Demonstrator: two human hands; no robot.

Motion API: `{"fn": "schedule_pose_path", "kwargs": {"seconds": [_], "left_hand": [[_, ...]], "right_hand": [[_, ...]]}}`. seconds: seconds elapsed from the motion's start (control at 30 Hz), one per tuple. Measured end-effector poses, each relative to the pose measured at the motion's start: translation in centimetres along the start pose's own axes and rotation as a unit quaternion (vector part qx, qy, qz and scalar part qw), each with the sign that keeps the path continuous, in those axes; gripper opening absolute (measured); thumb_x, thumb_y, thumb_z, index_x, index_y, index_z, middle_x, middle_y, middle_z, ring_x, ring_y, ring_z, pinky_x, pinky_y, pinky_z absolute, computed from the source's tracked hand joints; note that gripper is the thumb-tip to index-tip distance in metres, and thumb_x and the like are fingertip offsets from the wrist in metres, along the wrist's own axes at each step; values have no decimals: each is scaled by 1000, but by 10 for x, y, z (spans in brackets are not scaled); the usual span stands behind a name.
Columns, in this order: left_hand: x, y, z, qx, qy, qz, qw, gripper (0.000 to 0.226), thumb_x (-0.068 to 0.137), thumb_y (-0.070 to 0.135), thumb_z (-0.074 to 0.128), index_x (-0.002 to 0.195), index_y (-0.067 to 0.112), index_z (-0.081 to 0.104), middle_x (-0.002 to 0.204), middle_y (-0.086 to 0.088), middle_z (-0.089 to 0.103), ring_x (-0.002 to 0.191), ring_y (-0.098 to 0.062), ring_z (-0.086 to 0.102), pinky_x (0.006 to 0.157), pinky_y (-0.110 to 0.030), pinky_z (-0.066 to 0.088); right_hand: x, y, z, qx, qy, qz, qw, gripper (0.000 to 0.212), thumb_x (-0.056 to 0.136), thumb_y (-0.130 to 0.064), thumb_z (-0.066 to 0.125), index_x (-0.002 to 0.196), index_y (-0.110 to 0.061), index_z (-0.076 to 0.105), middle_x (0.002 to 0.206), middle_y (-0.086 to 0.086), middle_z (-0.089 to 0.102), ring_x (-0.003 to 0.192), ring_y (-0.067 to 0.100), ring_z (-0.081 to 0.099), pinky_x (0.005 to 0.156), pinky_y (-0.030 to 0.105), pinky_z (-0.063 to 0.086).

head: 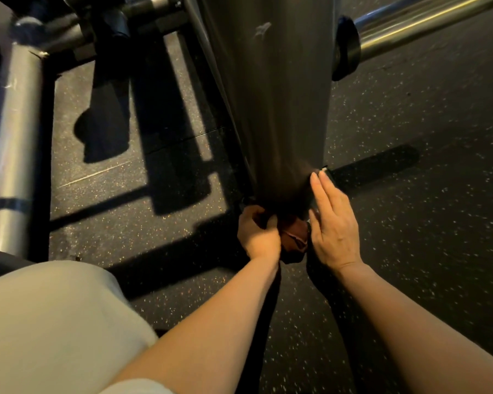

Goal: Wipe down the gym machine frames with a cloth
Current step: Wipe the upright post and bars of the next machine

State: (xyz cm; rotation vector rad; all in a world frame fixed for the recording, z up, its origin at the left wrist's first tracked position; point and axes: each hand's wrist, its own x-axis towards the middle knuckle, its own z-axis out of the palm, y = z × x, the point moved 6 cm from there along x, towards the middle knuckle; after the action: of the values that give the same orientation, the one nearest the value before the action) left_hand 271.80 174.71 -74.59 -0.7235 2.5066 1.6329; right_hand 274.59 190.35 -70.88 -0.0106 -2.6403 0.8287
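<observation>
Dark reddish-brown bunched cloth [295, 240] sits at the foot of the wide grey metal upright frame post [271, 89], whose long axis rises up and away from both hands. Left hand [258, 233] grips the cloth; right hand [332, 223], fingers straight, lies flat against the post's right edge.

Gym floor beneath the equipment, seen from above.
We see a dark rubber floor [410, 223] flecked with pale and orange specks, with a seam [182, 137] between its mats. We note hard-edged shadows [171, 155] crossing it under strong light from one side, and a bright chrome bar [427, 21] glinting at upper right.
</observation>
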Motion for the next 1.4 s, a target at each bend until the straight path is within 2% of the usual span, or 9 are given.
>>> {"fn": "schedule_pose_path", "kwargs": {"seconds": [0.13,0.27,0.4,0.6,0.73,0.83,1.0,1.2,1.4], "left_hand": [[-14,4,-3,-44,-79,52,995,15,82,9,71,93,16,64,91,-8,70,84,-20,66,78,-28,53],[-19,1,-9,-122,-141,-80,979,9,93,6,58,98,13,58,87,-8,67,76,-20,67,69,-33,58],[-13,5,-10,-97,-121,-73,985,14,98,4,47,98,17,53,87,-13,64,66,-21,65,57,-26,55],[3,44,-25,-185,-26,48,981,39,84,-2,53,123,5,54,110,-15,63,102,-30,61,93,-40,49],[8,53,-27,-184,-61,52,980,46,89,-15,45,131,3,52,117,-9,59,105,-16,57,90,-19,48],[6,45,-31,-181,-97,31,978,46,92,-12,44,131,10,55,122,-5,59,100,-4,58,86,-11,47],[13,77,-31,-318,-38,33,947,35,92,-14,43,118,5,57,113,-11,61,95,-14,61,90,-18,48],[0,105,-37,-360,50,35,931,29,93,-5,45,107,13,64,117,-13,64,108,-23,60,90,-21,45],[-9,168,-61,-390,97,60,914,28,97,17,45,119,14,62,120,-5,62,110,-14,57,93,-20,44]], "right_hand": [[-33,-19,13,63,-103,-29,992,51,98,-29,42,146,-12,38,144,15,46,129,27,47,110,40,39],[-62,-23,26,108,-159,21,981,62,87,-4,62,145,-20,45,152,10,33,136,25,39,113,34,33],[-50,-23,4,86,-70,33,993,45,79,4,67,122,-8,64,133,16,51,119,30,53,99,45,49],[9,-49,-42,28,151,-135,979,43,84,4,65,124,-7,51,130,18,41,108,37,53,93,42,49],[13,-50,3,-131,14,-236,963,22,86,-6,53,103,-3,65,118,20,58,87,36,55,66,42,54],[-10,-44,22,-147,-66,-181,970,20,77,-3,61,96,-2,68,110,19,61,84,35,55,53,41,54],[43,-90,-33,-130,159,-222,953,18,93,-3,58,105,-2,72,111,20,64,89,31,52,74,36,50],[44,-89,-14,-188,4,-292,938,11,76,-4,78,81,-2,68,109,23,63,74,33,58,59,41,49],[111,-152,-90,-197,220,-316,902,33,90,-11,68,121,-4,61,138,11,44,119,28,47,84,41,49]]}}
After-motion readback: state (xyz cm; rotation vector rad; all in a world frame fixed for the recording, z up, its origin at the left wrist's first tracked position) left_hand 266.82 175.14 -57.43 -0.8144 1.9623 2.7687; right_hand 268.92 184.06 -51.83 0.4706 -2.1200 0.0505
